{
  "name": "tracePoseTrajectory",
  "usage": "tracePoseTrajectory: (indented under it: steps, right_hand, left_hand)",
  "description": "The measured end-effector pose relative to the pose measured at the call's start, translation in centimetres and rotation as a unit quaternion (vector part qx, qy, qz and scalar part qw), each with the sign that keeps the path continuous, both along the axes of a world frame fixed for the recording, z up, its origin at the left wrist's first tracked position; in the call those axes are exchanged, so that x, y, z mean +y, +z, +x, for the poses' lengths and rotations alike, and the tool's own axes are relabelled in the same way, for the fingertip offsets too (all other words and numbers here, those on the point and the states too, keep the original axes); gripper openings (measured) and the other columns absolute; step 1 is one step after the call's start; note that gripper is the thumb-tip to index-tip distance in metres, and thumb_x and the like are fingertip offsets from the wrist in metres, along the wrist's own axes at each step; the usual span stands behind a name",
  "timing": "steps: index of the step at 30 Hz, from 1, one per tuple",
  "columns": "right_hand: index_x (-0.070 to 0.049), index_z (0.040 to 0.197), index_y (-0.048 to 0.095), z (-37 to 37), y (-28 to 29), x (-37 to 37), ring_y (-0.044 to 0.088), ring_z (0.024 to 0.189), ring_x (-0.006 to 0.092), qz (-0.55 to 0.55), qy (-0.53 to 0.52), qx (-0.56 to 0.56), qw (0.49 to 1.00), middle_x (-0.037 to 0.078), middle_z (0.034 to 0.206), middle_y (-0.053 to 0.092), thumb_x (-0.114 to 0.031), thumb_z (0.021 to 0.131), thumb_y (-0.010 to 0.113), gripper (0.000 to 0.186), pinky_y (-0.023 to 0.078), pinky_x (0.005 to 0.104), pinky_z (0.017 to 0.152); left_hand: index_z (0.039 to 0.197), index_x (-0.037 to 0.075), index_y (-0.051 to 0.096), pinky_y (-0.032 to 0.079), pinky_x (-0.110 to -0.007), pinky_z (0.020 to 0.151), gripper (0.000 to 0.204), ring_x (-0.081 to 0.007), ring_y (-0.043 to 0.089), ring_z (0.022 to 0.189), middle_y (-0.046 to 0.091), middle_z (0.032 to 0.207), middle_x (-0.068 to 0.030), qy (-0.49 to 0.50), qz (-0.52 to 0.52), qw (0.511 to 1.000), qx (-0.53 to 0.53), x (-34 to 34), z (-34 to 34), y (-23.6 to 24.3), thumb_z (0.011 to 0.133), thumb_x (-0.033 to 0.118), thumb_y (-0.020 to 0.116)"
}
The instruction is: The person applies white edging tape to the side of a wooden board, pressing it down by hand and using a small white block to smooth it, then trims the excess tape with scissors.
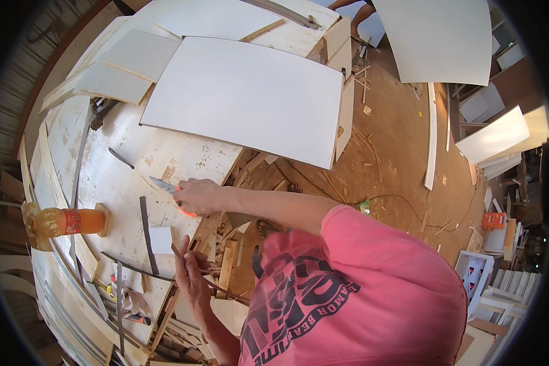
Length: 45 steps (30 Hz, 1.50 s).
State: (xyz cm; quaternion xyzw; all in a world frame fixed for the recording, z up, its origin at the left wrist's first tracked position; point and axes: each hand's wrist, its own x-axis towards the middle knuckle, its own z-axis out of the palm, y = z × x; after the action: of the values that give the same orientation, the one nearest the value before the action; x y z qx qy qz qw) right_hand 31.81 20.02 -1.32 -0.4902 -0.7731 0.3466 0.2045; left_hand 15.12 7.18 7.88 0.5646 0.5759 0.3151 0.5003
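In my right hand (198,196) is a pair of scissors (163,185) with orange handles, its blades pointing left over the worn white tabletop (116,177). Nearer the table's front edge, my left hand (192,268) has its fingers closed on a thin brown strip (178,249), one end showing by the fingertips; the rest of its course is partly hidden. A small white square piece (161,240) lies just beyond that hand. Beside it rests a dark flat strip (147,235), and a longer dark curved strip (134,268) runs toward my left wrist. A short dark strip (121,158) lies farther off.
A large white panel (244,97) overhangs the table's right part. At the left stands a bottle of orange liquid (82,222). Stacked boards (128,58) lie behind. Wood offcuts (229,265) and cables cover the brown floor (396,152). Another person's arm (363,15) shows at the top.
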Motion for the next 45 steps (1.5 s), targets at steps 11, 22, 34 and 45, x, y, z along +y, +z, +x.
tracePoseTrajectory:
  steps: [11,22,34,45]
  right_hand:
    - [-0.005,0.128,0.047,7.2,10.3,-11.4,0.059,0.098,0.0233,-0.065,-0.072,0.400,0.911,0.012,0.103,0.060,-0.021,0.093,0.058,0.039,0.046,0.0350,0.086]
    - [-0.006,0.110,0.059,22.5,9.2,-14.8,0.056,0.085,0.0251,0.089,-0.189,0.333,0.920,0.009,0.089,0.054,-0.020,0.095,0.055,0.021,0.046,0.0371,0.076]
    - [-0.001,0.106,0.060,45.5,-5.9,-17.2,0.058,0.087,0.0170,-0.181,-0.418,0.219,0.863,0.008,0.091,0.063,-0.027,0.091,0.059,0.030,0.045,0.0327,0.080]
    - [-0.002,0.098,0.058,44.8,-7.9,-21.7,0.061,0.082,0.0216,-0.210,-0.397,0.173,0.877,0.013,0.087,0.062,-0.022,0.089,0.057,0.022,0.046,0.0347,0.077]
  left_hand:
    - [0.135,-0.004,0.043,0.030,-0.045,0.111,0.051,-0.0271,0.041,0.131,0.046,0.137,-0.0165,-0.073,0.310,0.948,-0.001,3.9,12.0,4.8,0.102,0.030,0.024]
    - [0.141,0.003,0.034,0.035,-0.045,0.106,0.055,-0.0284,0.045,0.127,0.048,0.133,-0.0198,-0.084,0.207,0.963,-0.151,2.3,23.9,2.1,0.100,0.038,0.040]
    - [0.140,0.003,0.031,0.046,-0.035,0.091,0.052,-0.0235,0.054,0.111,0.052,0.122,-0.0133,0.119,-0.206,0.968,-0.076,-4.8,32.9,-12.4,0.099,0.033,0.044]
    - [0.123,0.006,0.042,0.050,-0.038,0.085,0.030,-0.0187,0.059,0.099,0.055,0.116,-0.0082,0.173,-0.223,0.923,-0.260,-3.7,35.2,-16.6,0.097,0.020,0.049]
